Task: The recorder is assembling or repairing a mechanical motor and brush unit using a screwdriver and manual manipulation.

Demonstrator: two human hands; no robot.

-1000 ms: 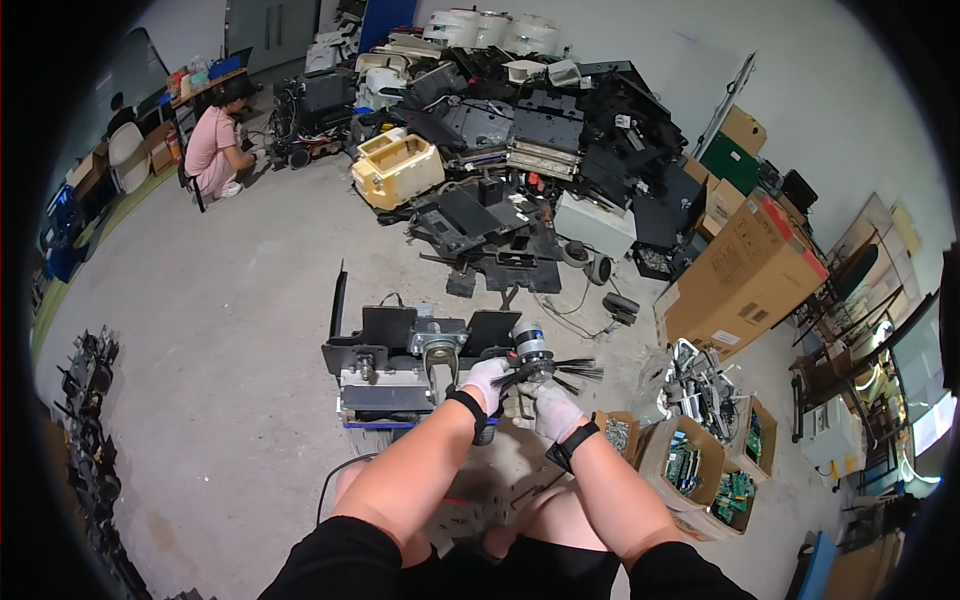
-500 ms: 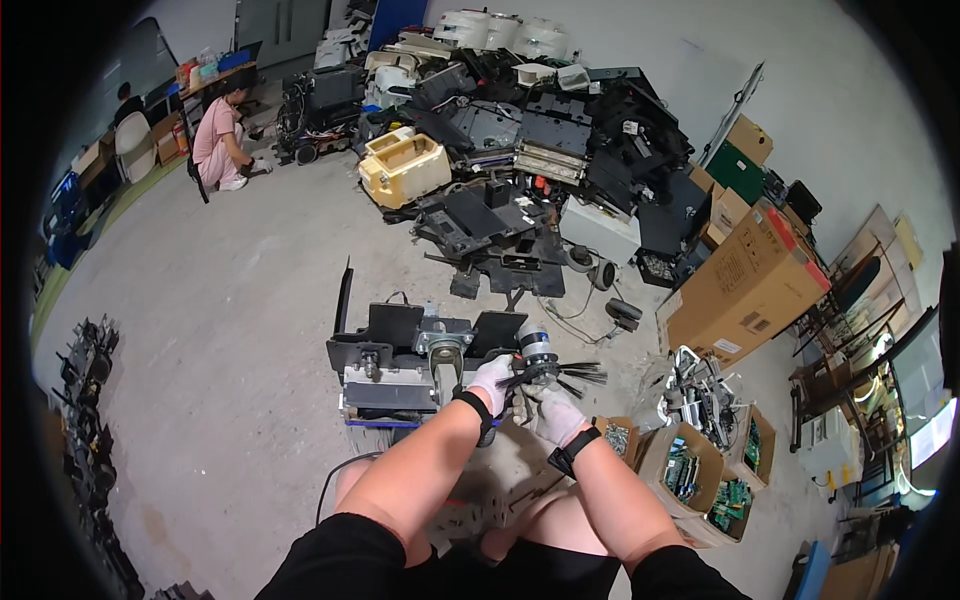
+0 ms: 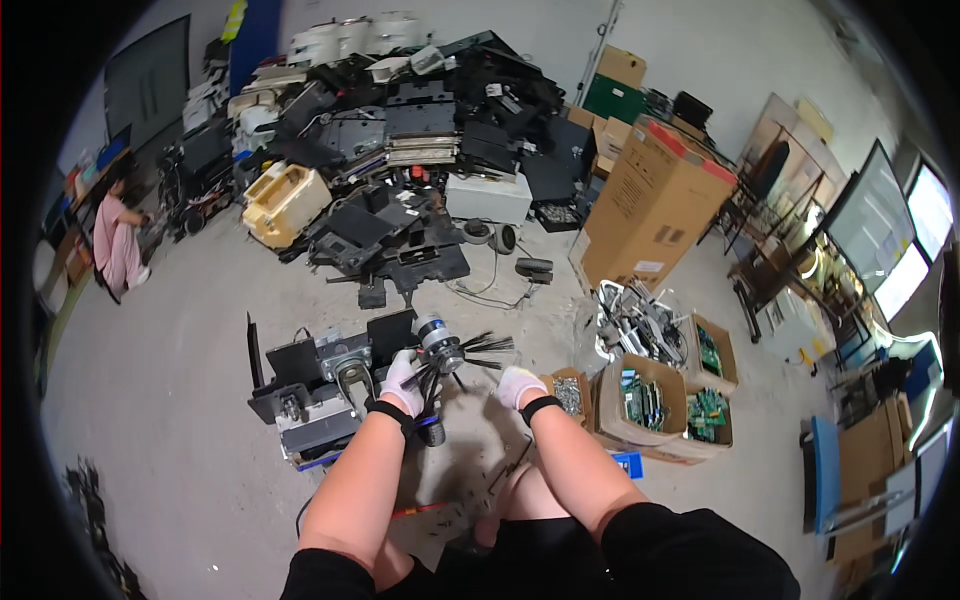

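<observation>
A cylindrical silver-and-black motor [image 3: 433, 336] carries a side brush [image 3: 462, 352] whose black bristle tufts fan outward. My left hand [image 3: 403, 380], in a pale glove, is closed on this motor and brush at their left side; its fingertips are partly hidden. To the right, apart from the brush, my gloved right hand [image 3: 520, 386] has its fingers curled together beside a small carton of screws [image 3: 569, 393]. Whatever it may hold is too small to make out. Left of my left hand stands a partly dismantled machine chassis [image 3: 325, 390] with black plates and a caster wheel [image 3: 352, 378].
Cartons of green circuit boards [image 3: 640, 400] and a bin of metal parts [image 3: 640, 325] stand at the right, before a tall cardboard box [image 3: 650, 205]. A heap of black plastic parts [image 3: 420, 130] fills the back. A person in pink [image 3: 118, 240] crouches far left. A red-handled tool [image 3: 425, 509] lies below.
My view has turned to the right. My right hand has left the brush and moved right toward the small carton, while my left hand keeps hold of the motor.
</observation>
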